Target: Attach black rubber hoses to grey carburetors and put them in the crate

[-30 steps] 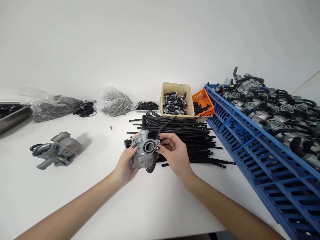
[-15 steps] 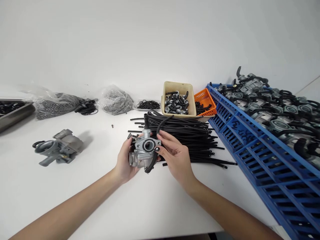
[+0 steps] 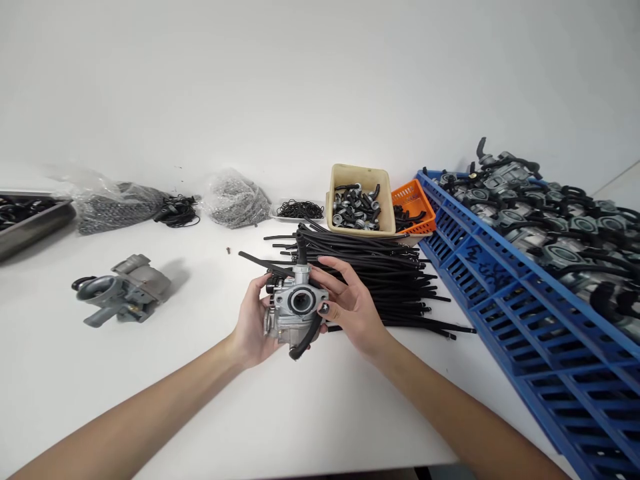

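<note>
Since a second ago the carburetor (image 3: 295,308) has turned, its hose now pointing toward ten o'clock. Left hand (image 3: 254,327) cups it in a closed grip; right hand (image 3: 350,308) pinches its flange, above the tabletop (image 3: 175,373), hoses (image 3: 380,273) at two o'clock.

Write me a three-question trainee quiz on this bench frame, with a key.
1. True or false: both hands grip the carburetor above the white table.
2. Which lies directly behind the held carburetor? A) the pile of black hoses B) the blue crate C) the metal tray
3. Fill in: the second carburetor lies on the table on the person's ____ side.

Key: 1 true, the left hand and right hand clasp it from either side. 2 A. 3 left.
</note>
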A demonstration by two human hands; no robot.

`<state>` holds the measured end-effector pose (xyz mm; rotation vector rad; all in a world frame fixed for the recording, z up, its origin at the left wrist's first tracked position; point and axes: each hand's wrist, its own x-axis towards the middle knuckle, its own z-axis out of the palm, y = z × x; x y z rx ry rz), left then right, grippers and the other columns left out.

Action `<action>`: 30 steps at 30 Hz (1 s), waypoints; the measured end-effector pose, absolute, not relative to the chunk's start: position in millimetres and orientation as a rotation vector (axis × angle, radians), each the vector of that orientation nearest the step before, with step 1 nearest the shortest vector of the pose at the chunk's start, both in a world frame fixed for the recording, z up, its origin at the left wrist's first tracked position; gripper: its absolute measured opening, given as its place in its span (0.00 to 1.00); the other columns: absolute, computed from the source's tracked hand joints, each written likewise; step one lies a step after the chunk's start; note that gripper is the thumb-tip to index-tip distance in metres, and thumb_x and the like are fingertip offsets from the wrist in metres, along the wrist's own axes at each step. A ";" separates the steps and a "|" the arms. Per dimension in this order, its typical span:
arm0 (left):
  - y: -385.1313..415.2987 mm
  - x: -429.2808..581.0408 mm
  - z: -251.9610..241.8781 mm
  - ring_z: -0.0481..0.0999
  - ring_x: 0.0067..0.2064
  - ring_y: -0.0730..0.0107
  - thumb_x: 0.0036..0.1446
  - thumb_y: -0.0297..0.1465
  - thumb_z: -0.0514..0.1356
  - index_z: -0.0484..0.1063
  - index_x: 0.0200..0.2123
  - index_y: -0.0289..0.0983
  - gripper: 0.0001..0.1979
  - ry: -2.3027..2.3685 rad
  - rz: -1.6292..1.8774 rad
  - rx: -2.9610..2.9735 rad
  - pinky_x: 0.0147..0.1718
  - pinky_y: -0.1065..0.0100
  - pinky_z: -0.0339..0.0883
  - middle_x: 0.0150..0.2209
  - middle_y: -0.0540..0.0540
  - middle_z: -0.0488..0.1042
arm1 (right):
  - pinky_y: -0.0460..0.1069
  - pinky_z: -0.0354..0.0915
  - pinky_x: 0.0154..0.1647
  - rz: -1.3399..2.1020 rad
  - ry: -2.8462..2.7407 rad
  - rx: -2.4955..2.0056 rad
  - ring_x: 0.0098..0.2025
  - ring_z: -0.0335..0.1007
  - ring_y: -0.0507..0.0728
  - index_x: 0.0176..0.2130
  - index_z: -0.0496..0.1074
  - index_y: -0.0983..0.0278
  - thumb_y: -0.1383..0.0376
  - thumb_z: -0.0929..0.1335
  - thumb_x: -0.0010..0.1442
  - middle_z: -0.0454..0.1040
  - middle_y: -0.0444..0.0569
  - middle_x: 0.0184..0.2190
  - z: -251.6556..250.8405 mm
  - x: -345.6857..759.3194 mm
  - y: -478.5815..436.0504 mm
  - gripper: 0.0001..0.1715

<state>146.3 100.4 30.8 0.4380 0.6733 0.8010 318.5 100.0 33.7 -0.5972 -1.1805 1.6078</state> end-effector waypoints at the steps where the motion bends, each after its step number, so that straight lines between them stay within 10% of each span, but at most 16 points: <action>1: 100.7 146.1 30.4 0.79 0.29 0.49 0.55 0.47 0.50 0.74 0.43 0.31 0.27 0.679 0.789 0.434 0.18 0.59 0.72 0.30 0.36 0.79 | 0.43 0.68 0.19 1.609 -1.194 -0.590 0.57 0.65 0.64 0.54 0.61 0.54 0.59 0.78 0.46 0.69 0.51 0.58 33.5 319.3 100.5 0.39; 14: 100.9 152.9 37.2 0.80 0.34 0.47 0.50 0.49 0.59 0.72 0.45 0.32 0.28 0.682 0.889 0.485 0.21 0.60 0.72 0.33 0.36 0.79 | 0.47 0.69 0.23 1.491 -1.268 -0.745 0.42 0.74 0.59 0.53 0.61 0.55 0.50 0.75 0.48 0.73 0.51 0.52 33.1 322.7 107.9 0.37; 20: 99.1 160.0 32.7 0.77 0.37 0.64 0.52 0.35 0.65 0.66 0.51 0.42 0.23 0.822 1.327 0.801 0.34 0.67 0.72 0.40 0.48 0.76 | 0.51 0.69 0.48 1.098 -1.275 -0.822 0.50 0.70 0.56 0.46 0.68 0.59 0.58 0.72 0.57 0.74 0.50 0.47 33.1 322.1 108.2 0.18; 30: 96.5 156.6 36.1 0.69 0.28 0.73 0.55 0.37 0.65 0.62 0.55 0.46 0.25 1.181 1.639 1.161 0.29 0.74 0.64 0.32 0.53 0.70 | 0.50 0.65 0.36 0.624 -1.776 -0.938 0.36 0.67 0.54 0.37 0.76 0.60 0.67 0.67 0.59 0.71 0.48 0.34 37.5 320.5 93.8 0.07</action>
